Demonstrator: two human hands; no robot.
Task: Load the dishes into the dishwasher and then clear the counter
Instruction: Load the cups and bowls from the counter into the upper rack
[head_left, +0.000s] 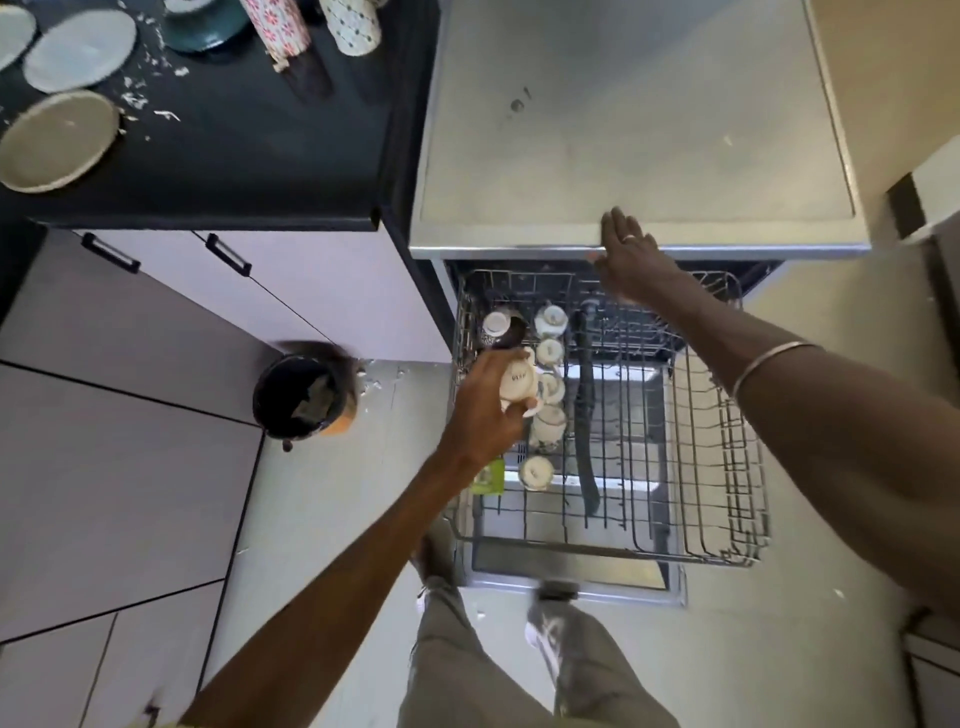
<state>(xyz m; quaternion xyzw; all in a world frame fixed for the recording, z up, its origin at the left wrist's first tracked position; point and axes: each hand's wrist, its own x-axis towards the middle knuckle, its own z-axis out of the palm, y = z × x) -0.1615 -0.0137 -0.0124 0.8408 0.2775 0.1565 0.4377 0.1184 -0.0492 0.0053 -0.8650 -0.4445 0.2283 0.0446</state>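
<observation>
Both hands are over the pulled-out grey wire dishwasher rack (701, 467). Left hand (485, 410) curls its fingers around a cream ceramic mug with dark lettering (519, 382), holding it just above the rack's left side. Right hand (631, 260) lies flat with straight fingers on the front edge of the silver metal dishwasher top (639, 135), beyond the rack's far end. A row of small white cups (548, 395) stands upturned in the rack, just right of the held mug. On the black counter (249, 145), left of and beyond the rack, lie three round pale plates (78, 52) among white scraps, near two patterned tumblers (275, 26). A dark round bin (304, 389) sits on the floor left of the rack.
</observation>
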